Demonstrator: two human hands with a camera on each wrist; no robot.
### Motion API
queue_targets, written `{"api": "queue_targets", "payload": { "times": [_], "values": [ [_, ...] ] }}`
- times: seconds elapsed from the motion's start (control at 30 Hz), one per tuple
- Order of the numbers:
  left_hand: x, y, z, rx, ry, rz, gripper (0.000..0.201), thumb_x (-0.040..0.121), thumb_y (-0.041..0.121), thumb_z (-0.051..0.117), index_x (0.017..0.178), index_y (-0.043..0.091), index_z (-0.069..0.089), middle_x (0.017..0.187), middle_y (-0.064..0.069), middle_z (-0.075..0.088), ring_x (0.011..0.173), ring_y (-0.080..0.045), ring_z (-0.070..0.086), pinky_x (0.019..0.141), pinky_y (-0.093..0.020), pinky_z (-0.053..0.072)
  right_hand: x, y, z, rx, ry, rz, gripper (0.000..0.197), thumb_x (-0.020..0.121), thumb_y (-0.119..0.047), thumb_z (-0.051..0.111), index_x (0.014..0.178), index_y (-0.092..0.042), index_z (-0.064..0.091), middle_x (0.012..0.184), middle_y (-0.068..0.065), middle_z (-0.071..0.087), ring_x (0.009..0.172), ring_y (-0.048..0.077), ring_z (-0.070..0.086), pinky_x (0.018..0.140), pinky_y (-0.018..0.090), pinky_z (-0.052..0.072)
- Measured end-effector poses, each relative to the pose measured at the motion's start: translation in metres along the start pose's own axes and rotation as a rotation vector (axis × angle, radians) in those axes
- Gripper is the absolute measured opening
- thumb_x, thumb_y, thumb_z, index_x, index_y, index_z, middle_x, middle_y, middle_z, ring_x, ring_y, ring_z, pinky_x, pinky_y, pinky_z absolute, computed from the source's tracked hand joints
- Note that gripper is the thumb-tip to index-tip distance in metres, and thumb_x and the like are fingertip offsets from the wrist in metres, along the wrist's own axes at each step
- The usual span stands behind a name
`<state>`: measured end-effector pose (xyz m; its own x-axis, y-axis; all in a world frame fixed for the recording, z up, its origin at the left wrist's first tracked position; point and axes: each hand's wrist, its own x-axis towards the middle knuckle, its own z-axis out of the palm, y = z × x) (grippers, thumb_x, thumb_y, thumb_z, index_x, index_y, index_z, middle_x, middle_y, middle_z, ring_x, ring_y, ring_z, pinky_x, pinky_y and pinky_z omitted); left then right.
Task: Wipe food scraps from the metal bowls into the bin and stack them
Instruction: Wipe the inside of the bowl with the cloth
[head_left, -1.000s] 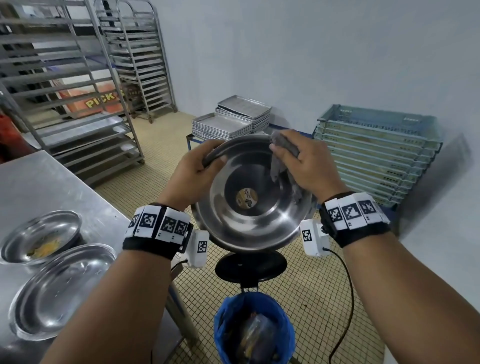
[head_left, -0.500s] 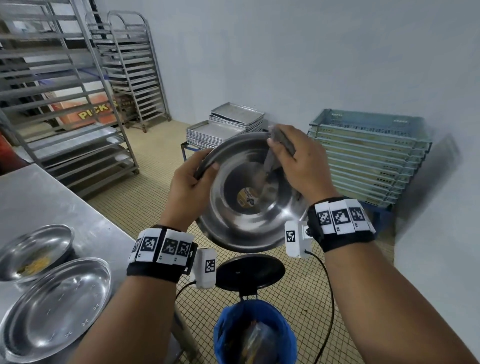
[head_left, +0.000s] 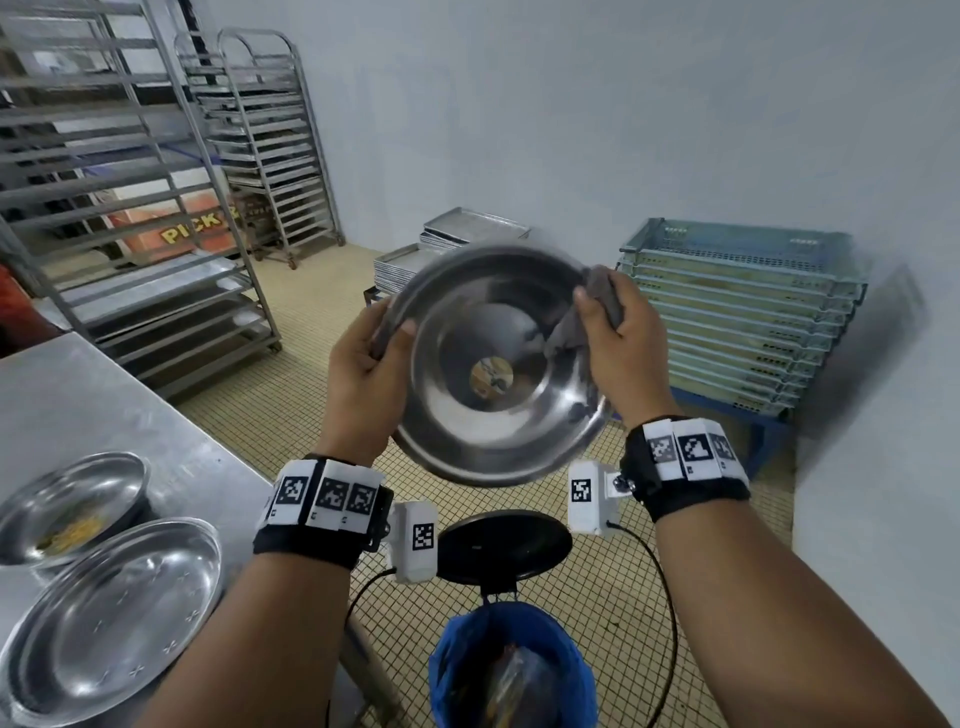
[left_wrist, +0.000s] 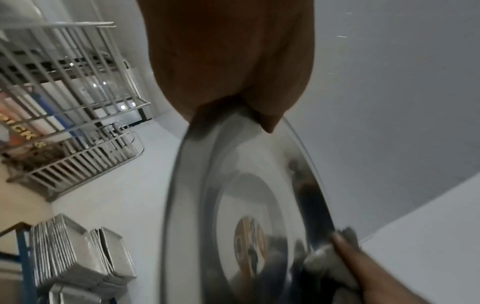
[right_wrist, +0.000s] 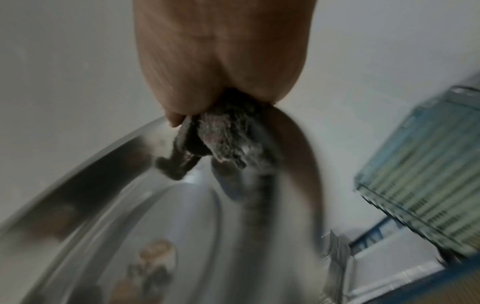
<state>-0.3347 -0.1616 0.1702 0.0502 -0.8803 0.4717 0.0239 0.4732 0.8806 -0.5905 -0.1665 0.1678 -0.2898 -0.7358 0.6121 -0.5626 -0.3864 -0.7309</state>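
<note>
Left hand (head_left: 363, 364) grips the near-left rim of the metal bowl (head_left: 498, 410), thumb inside, tilting it toward the viewer above the blue-lined bin (head_left: 511, 670), which sits on the floor below. Right hand (head_left: 621, 348) clenches a grey rag (head_left: 566, 332) against the bowl's far-right inner wall.

To do this wipe well, I'd say: keep the bowl tipped so its low edge sits over the bin opening, sweep the rag from the far wall down to the near lip, and hold the rim firmly so it doesn't spin.

Two more bowls on the steel table (head_left: 104, 395) at left (the far one (head_left: 67, 509) has yellowish scraps, the near one (head_left: 109, 618) looks clean).

Hard to tell: any residue left in the held bowl (reflections, motion blur in both wrist views); bin contents are dim and cut off.
</note>
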Motion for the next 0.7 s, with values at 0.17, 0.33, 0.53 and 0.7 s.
{"api": "queue_targets", "payload": {
  "times": [0.17,0.33,0.53,0.7],
  "values": [
    [0.000,-0.006,-0.003,0.023,0.073,0.006,0.014,0.107,0.010,0.057,0.117,0.018,0.064,0.079,0.013,0.073,0.068,-0.006,0.064,0.060,-0.024,0.053,-0.010,0.013,0.003,0.049,0.067,0.067,0.032,0.102,-0.033,0.060,0.128,-0.014,0.063,0.104,-0.009,0.068,0.089,-0.014,0.060,0.075,-0.001,0.041],
    [0.012,0.004,-0.018,0.322,-0.134,0.082,0.019,0.104,0.015,0.062,0.101,0.034,0.061,0.079,0.010,0.066,0.068,-0.008,0.062,0.063,-0.024,0.051,0.005,-0.002,-0.013,-0.045,-0.013,-0.056,0.038,0.101,-0.037,0.060,0.134,-0.018,0.062,0.116,-0.006,0.070,0.096,-0.004,0.064,0.086,0.012,0.051],
    [0.030,0.030,-0.011,0.440,-0.368,0.176,0.023,0.104,0.020,0.064,0.120,0.036,0.065,0.100,0.017,0.073,0.094,0.002,0.069,0.081,-0.014,0.052,0.006,-0.021,-0.012,-0.213,-0.156,-0.251,0.038,0.099,-0.036,0.064,0.135,-0.022,0.064,0.106,-0.008,0.075,0.088,0.006,0.069,0.084,0.025,0.055],
    [0.026,0.023,-0.010,0.272,-0.211,0.110,0.023,0.104,0.020,0.065,0.117,0.039,0.070,0.102,0.006,0.077,0.094,-0.017,0.075,0.083,-0.035,0.061,0.001,-0.015,-0.008,-0.057,-0.050,-0.152,0.037,0.102,-0.042,0.058,0.132,-0.021,0.064,0.105,-0.010,0.073,0.090,-0.001,0.068,0.081,0.016,0.055]
  ]
}}
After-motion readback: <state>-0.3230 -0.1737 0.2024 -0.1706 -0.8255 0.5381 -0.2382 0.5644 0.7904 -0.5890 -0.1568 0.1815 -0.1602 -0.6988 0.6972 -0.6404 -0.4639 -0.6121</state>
